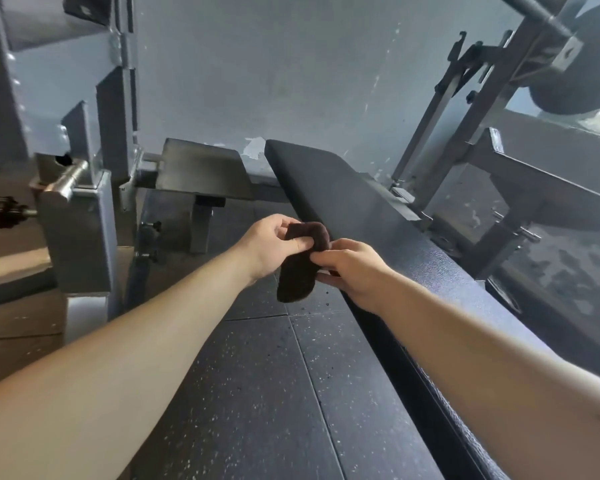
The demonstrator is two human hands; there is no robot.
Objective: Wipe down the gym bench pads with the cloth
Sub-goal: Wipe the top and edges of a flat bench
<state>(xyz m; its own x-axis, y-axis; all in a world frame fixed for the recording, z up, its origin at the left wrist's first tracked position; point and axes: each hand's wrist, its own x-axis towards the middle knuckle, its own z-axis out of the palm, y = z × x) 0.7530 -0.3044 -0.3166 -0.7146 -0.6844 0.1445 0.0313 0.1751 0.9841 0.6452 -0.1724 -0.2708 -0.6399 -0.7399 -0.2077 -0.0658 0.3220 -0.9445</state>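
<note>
Cloth (300, 268) up in the air, dark and bunched, right at the left edge of the long black bench pad (378, 216). Left hand (272, 245) pinches the top fold; right hand (352, 268) grips the middle.

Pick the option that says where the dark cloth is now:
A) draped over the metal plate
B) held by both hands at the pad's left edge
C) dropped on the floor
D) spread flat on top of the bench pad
B: the left hand and right hand both pinch the cloth, which hangs beside the bench pad.
</note>
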